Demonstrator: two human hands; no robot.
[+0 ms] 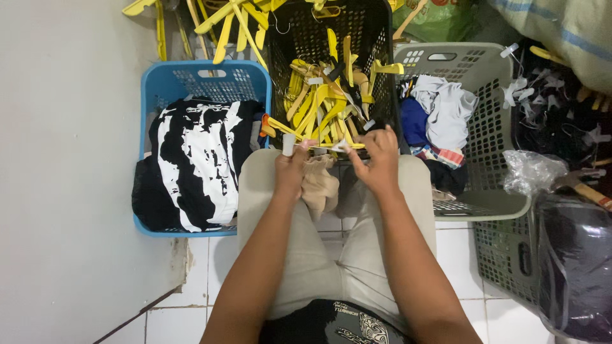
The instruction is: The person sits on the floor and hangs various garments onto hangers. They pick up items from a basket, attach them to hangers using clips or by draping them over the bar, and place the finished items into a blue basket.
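I sit with my knees together, both hands raised over them. My left hand [292,167] pinches the top of a small beige garment [320,185] that hangs down between my thighs. My right hand [377,159] grips the same garment's upper edge near a small white tag [338,146]. Just beyond my hands stands a black basket [377,38] filled with yellow hangers [322,105].
A blue basket [167,81] at the left holds a black-and-white patterned garment [197,159]. A grey basket [491,89] at the right holds mixed clothes. More hangers lie behind, a clear plastic bag [532,171] and dark bundle at the far right. White wall on the left.
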